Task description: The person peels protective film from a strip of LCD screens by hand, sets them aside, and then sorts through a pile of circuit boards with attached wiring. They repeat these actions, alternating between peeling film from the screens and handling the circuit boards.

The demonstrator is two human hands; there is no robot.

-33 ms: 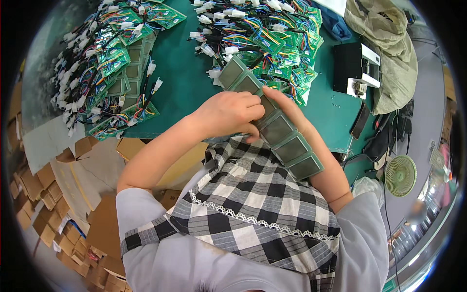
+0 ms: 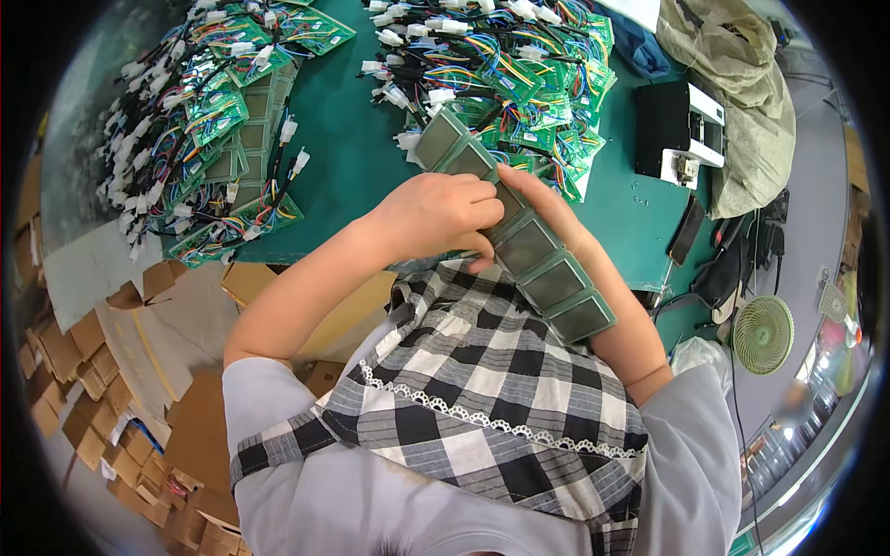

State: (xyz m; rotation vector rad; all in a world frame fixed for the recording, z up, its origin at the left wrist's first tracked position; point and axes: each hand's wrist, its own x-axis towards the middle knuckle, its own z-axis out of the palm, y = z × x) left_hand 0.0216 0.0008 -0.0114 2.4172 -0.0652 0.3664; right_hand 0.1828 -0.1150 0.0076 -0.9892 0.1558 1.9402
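A strip of joined, dark square screens with green frames point(image 2: 558, 285) slants across my front, over the table's near edge and above my lap. Curled over the upper middle of the strip, the fingers of my left hand point(image 2: 440, 211) grip its left edge. Along the opposite edge lies my right hand point(image 2: 547, 208), supporting the strip; most of its fingers are hidden beneath. The strip's upper end reaches over a pile of green circuit boards with coloured wires and white plugs point(image 2: 514, 79).
Another wired-board heap point(image 2: 218, 116) covers the table's left side, with more framed squares among it. To the right stand a black-and-white device point(image 2: 681, 134), a dark phone-like slab point(image 2: 686, 229) and a small green fan point(image 2: 763, 334). Cardboard boxes point(image 2: 199, 422) lie at lower left.
The strip has shifted very slightly up and left at its ends. Both hands keep their places on it.
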